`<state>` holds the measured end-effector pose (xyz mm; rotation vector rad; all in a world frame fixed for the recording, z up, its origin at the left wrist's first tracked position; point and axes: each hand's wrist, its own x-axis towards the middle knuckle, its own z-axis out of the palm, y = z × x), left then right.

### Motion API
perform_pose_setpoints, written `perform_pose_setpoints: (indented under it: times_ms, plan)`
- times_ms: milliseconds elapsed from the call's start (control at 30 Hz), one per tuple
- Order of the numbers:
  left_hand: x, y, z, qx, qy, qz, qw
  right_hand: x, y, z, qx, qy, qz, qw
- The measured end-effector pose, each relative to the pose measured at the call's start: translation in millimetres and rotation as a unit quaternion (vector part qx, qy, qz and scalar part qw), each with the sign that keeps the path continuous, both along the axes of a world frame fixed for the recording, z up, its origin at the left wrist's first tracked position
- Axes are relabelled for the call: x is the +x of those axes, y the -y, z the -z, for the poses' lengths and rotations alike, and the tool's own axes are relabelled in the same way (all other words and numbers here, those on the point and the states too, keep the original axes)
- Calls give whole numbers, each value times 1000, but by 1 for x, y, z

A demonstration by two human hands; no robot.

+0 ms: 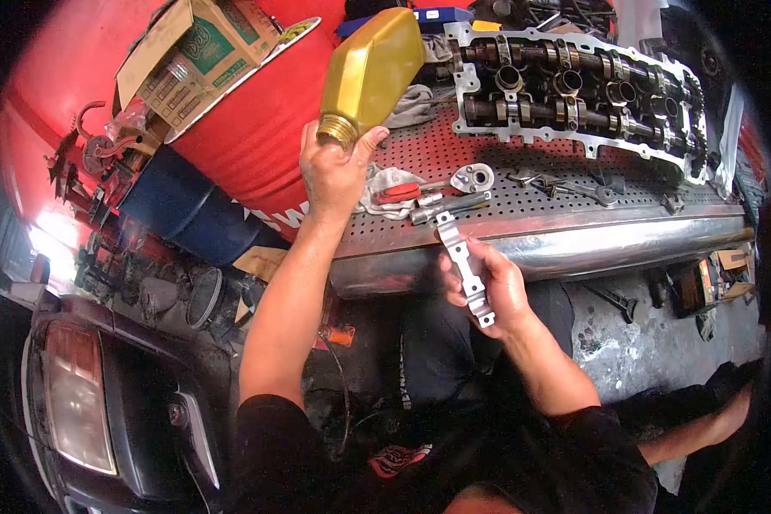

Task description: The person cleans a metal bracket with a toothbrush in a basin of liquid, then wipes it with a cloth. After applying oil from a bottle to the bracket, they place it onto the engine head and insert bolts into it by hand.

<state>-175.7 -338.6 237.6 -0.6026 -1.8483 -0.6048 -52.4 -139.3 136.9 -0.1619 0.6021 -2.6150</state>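
My left hand (332,176) is raised over the bench's left side, its fingers closed around the neck of a gold oil bottle (373,73). The bottle is tilted mouth down, with its threaded neck uncapped; no oil stream can be made out. Lower and to the right, my right hand (501,287) grips a silver camshaft bearing cap (460,261), a stepped bar with bolt holes. Beyond the bottle, a cylinder head (565,94) with two camshafts lies on the perforated metal bench (522,218). Close to the bearing cap are a ratchet (473,178) and a red-handled tool (398,193).
Several wrenches (565,187) and rags lie on the bench. A cardboard box (193,68) sits on a red surface at left, above a blue drum (180,206). A car's headlight (79,398) is at lower left. Another person's bare limb (702,431) shows at lower right.
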Motion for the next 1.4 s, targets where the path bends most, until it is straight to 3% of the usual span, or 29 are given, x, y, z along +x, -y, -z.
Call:
perform_pose_setpoints:
  times_ms: [200, 333, 433, 467, 633, 667, 800, 900, 1033, 1100, 1167, 1267, 1400]
  plan:
    - [-2, 4, 4, 20, -5, 2, 1000, -10, 3, -7, 15, -31, 14, 999]
    - [-6, 10, 0, -27, -16, -17, 999, -15, 5, -14, 40, -46, 22, 998]
    - [-1, 9, -30, -36, 132, -51, 989, -21, 4, -13, 34, -60, 19, 997]
    - [5, 5, -53, -71, 237, -112, 962, -23, 4, -12, 29, -59, 18, 998]
    - [-47, 4, -128, -200, 322, -119, 918, -24, 7, -18, 42, -55, 15, 997]
    - [-50, -4, -141, -195, 394, -138, 887, -24, 6, -17, 35, -60, 15, 997]
    - [-77, -19, -133, -216, 502, -88, 833, -26, 2, -19, 40, -52, 36, 997]
    - [-80, -28, -132, -223, 493, -65, 838, -30, -3, -21, 44, -53, 46, 997]
    - [-66, -27, -143, -191, 419, -90, 883, -38, -12, -24, 43, -42, 56, 997]
    - [-59, -21, -137, -235, 270, -117, 926, -45, -12, -26, 51, -20, 62, 997]
    - [-14, -24, -118, -250, 106, -107, 956, -55, -13, -23, 16, -28, 46, 998]
    - [46, -43, -52, -309, 140, -88, 937, -65, -13, -23, 2, 0, 26, 1000]
    - [41, -28, 19, -369, 139, -16, 919, -73, -9, -32, -8, -12, -10, 1000]
